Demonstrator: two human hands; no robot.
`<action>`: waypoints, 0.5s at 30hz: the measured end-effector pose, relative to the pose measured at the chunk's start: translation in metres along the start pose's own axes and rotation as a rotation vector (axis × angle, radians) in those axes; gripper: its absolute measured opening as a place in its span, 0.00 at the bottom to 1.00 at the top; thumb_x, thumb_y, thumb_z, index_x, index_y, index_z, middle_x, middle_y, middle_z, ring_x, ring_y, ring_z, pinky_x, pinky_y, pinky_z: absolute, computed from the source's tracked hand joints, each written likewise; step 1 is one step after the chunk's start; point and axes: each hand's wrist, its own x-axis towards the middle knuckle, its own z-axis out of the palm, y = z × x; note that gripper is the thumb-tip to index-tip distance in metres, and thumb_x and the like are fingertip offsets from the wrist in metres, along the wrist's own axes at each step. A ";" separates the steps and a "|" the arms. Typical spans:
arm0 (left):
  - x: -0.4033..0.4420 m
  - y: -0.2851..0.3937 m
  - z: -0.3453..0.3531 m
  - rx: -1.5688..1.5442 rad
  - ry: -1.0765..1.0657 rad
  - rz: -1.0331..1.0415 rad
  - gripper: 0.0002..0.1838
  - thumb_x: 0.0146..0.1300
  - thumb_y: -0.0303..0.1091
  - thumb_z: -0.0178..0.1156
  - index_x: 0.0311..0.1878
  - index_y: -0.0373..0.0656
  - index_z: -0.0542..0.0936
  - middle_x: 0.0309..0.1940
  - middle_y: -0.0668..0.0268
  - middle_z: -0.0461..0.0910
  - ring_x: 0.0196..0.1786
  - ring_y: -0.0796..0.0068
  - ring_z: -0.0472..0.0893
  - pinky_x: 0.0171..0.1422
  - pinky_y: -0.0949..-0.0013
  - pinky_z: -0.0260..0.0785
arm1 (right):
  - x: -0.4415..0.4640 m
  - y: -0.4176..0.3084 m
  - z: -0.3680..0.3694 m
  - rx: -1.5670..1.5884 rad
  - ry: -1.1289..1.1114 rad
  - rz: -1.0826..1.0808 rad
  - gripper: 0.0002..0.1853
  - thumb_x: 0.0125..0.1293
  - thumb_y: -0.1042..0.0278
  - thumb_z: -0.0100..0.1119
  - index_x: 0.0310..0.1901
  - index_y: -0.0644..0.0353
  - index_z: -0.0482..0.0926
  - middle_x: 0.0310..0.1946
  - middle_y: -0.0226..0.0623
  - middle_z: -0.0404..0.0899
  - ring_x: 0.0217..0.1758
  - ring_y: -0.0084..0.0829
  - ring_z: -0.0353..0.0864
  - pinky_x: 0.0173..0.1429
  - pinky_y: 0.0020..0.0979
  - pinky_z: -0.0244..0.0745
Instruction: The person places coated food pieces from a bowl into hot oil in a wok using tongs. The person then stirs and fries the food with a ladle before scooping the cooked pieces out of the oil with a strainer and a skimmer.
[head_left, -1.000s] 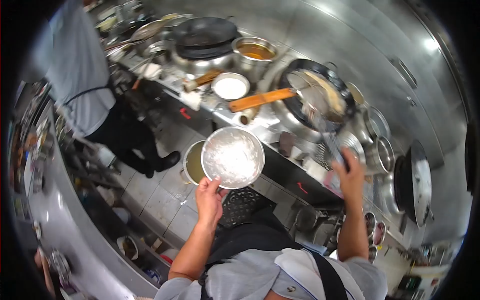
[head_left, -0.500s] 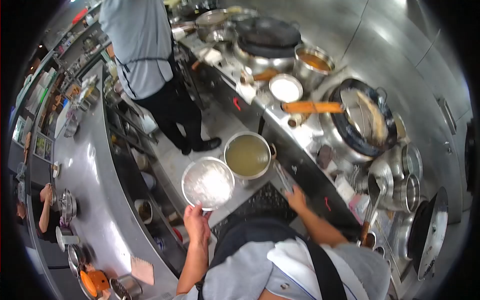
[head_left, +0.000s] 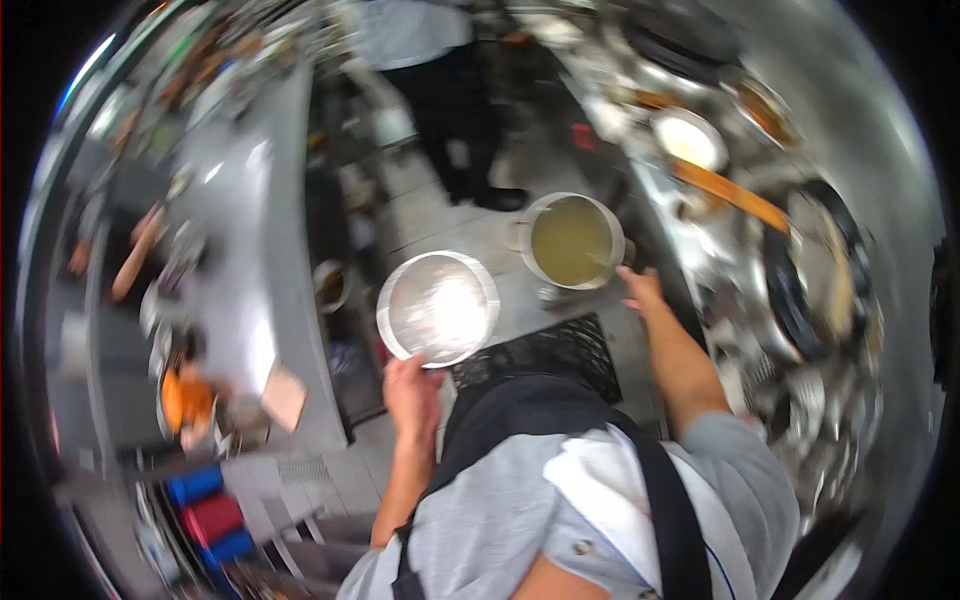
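Note:
My left hand is closed on the near rim of a round metal bowl. Bright glare fills much of the bowl, so I cannot tell whether anything lies inside. My right hand is beside a metal pot, close to its right side handle, with fingers apart and nothing seen in them. Whether the fingertips touch the pot cannot be made out through the blur. Yellowish-green cloudy liquid fills the pot, which stands low, near the floor.
A person in dark trousers stands ahead in the aisle. On the right, a cooking range holds a wok, a wooden handle and a white-filled bowl. A steel counter runs along the left. A black mat lies on the floor.
My view has turned, so the scene has shifted. My right hand has come nearer to the pot's handle; the blurred light-coloured strip that was by it no longer shows. My left hand still grips the bowl.

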 end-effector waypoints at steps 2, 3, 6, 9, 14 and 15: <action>0.004 -0.010 -0.007 0.007 0.002 0.040 0.05 0.67 0.28 0.58 0.44 0.44 0.78 0.42 0.65 0.83 0.43 0.73 0.82 0.43 0.64 0.78 | 0.044 -0.013 0.010 -0.117 -0.075 -0.239 0.63 0.55 0.44 0.73 0.78 0.67 0.39 0.73 0.60 0.59 0.71 0.47 0.69 0.67 0.46 0.71; 0.004 -0.015 -0.008 0.001 0.036 0.023 0.03 0.67 0.29 0.59 0.43 0.44 0.78 0.41 0.65 0.83 0.43 0.73 0.82 0.44 0.63 0.78 | 0.023 -0.037 0.015 -0.001 -0.145 -0.320 0.58 0.59 0.48 0.71 0.78 0.69 0.41 0.73 0.59 0.59 0.71 0.45 0.68 0.68 0.41 0.71; 0.001 -0.018 -0.002 -0.108 0.041 0.001 0.03 0.68 0.29 0.60 0.39 0.42 0.76 0.38 0.65 0.82 0.43 0.72 0.82 0.49 0.59 0.80 | -0.019 -0.073 0.023 -0.043 -0.193 -0.309 0.48 0.65 0.58 0.67 0.76 0.71 0.49 0.70 0.57 0.65 0.67 0.44 0.73 0.64 0.39 0.73; 0.005 -0.017 0.001 -0.171 0.140 0.025 0.04 0.69 0.29 0.59 0.39 0.41 0.74 0.38 0.63 0.81 0.44 0.70 0.82 0.53 0.54 0.80 | 0.061 0.012 0.039 -0.278 -0.213 -0.485 0.40 0.66 0.58 0.65 0.74 0.64 0.59 0.63 0.51 0.74 0.57 0.37 0.79 0.46 0.37 0.80; 0.068 0.018 -0.069 -0.307 0.333 0.227 0.02 0.70 0.25 0.53 0.43 0.38 0.74 0.40 0.57 0.80 0.45 0.65 0.82 0.57 0.46 0.79 | -0.026 0.125 0.020 -0.529 -0.412 -0.021 0.39 0.65 0.49 0.64 0.71 0.61 0.62 0.58 0.51 0.76 0.53 0.45 0.80 0.42 0.45 0.81; 0.084 0.032 -0.081 -0.376 0.372 0.250 0.04 0.70 0.25 0.53 0.45 0.37 0.74 0.39 0.58 0.79 0.43 0.64 0.81 0.58 0.45 0.78 | -0.036 0.149 0.012 -0.599 -0.443 0.014 0.38 0.65 0.50 0.64 0.71 0.62 0.63 0.57 0.51 0.76 0.53 0.44 0.80 0.43 0.44 0.81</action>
